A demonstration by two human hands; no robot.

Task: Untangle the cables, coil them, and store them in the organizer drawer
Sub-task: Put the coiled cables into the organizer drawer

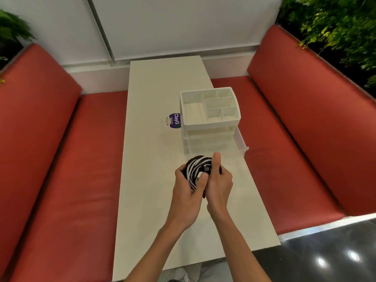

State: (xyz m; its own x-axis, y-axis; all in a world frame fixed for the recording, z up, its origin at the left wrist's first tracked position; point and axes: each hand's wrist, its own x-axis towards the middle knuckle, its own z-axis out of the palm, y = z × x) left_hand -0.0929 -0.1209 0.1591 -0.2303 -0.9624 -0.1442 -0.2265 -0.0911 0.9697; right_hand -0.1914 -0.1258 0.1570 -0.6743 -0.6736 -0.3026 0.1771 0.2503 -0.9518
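Because both the left hand [188, 186] and right hand [218, 183] keep a closed grip on the black-and-white cable coil [198, 166] above the tabletop [154, 180], just near of the organizer's open drawer [241, 139], loosening either grip could let it spring apart.

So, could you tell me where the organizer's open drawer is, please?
In the head view, the drawer juts from the white organizer on the table's right side, just beyond the cable bundle.

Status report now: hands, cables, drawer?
Left hand and right hand both shut on coiled cables. Organizer drawer open. Nothing blocking it.
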